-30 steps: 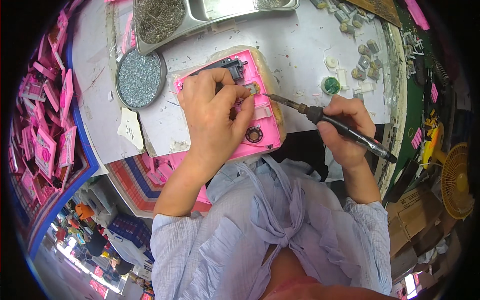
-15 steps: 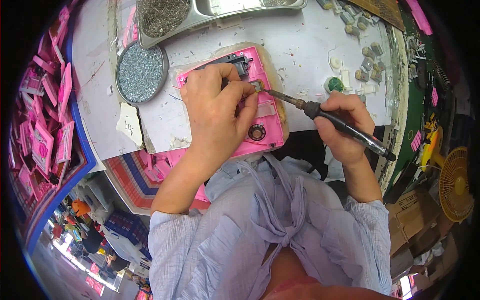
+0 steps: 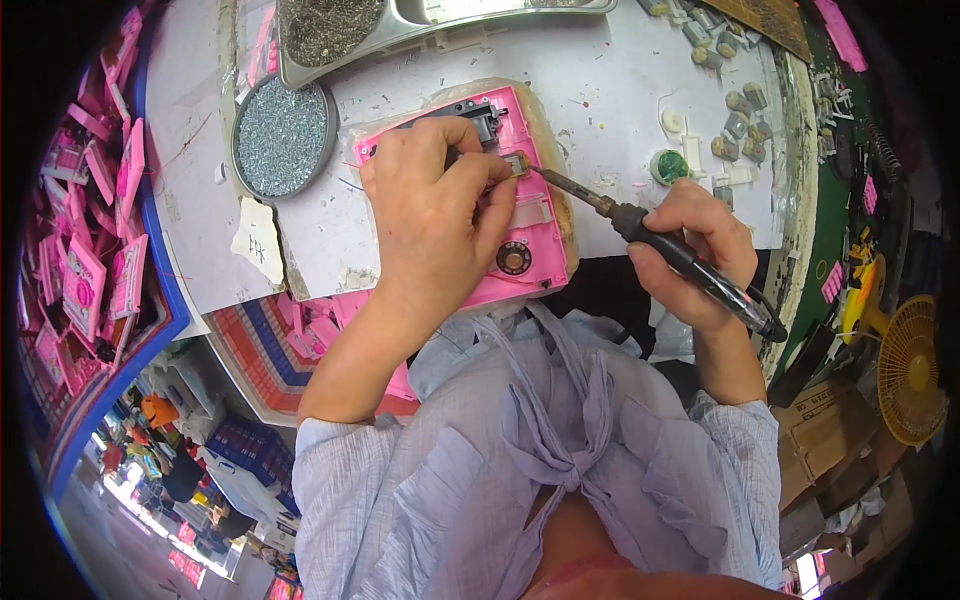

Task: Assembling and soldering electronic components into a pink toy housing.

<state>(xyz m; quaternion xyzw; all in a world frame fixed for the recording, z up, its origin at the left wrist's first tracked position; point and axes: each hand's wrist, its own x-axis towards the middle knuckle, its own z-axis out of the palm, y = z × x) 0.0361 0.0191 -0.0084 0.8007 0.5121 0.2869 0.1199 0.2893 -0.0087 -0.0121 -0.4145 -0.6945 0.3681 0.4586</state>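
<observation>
My right hand (image 3: pixel 708 245) grips a soldering iron (image 3: pixel 680 255) by its black handle, with the tip pointing left. That tip ends just right of a small silver motor (image 3: pixel 516 164), close to its yellowish end; whether they touch I cannot tell. The motor sits in an open pink plastic housing (image 3: pixel 548 240), which also holds a dark grey part (image 3: pixel 482 120) and a round black part (image 3: pixel 514 259). My left hand (image 3: pixel 430 205) lies over the housing's left side, thumb and index finger pinched beside the motor. What is between those fingers is hidden.
Left stands a round dish of small screws (image 3: pixel 284 138), and behind it a metal tray (image 3: pixel 400 45). A small round container (image 3: pixel 669 167) with green inside and several loose motors (image 3: pixel 740 125) lie right. Pink parts (image 3: pixel 85 275) fill a bin at far left.
The iron's tip has shifted slightly up and away from my left fingertips, while its rear end has dropped nearer to me. My left hand has hardly moved.
</observation>
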